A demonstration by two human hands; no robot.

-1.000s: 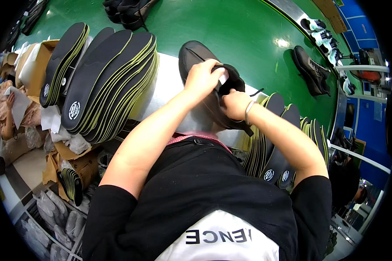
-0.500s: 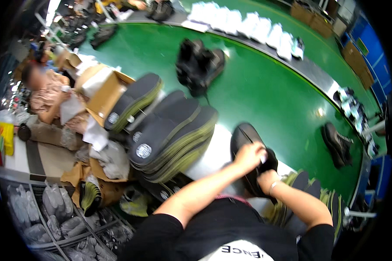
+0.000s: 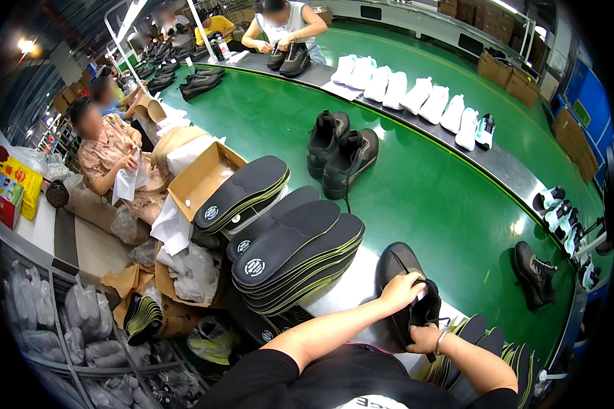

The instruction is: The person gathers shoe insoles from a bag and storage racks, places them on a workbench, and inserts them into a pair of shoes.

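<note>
On the far left, well apart from the big pile of black insoles, sit a yellow bag and a red bag. Down and left of the big pile are grey bundles in see-through plastic. A person in a pink flowered top is up and left of the big pile, holding white paper. Closer to the pile is an open cardboard box, and just beside the pile lies a smaller pile of black insoles with yellow-green edges. Far behind the big pile, another person in a white top has both hands at some dark shoes. Nearer, behind the pile and a bit right, two dark shoes stand on the green surface. A row of white shoes is farther back and right. Just right of the big pile is the black shoe, toe pointing away from its holder. The left hand grips the front of its opening, with a small bit of white by the fingers. The right hand grips the back of the opening. Farther right of the pile are more insoles, then a lone dark shoe, then black and pale blue shoes.
</note>
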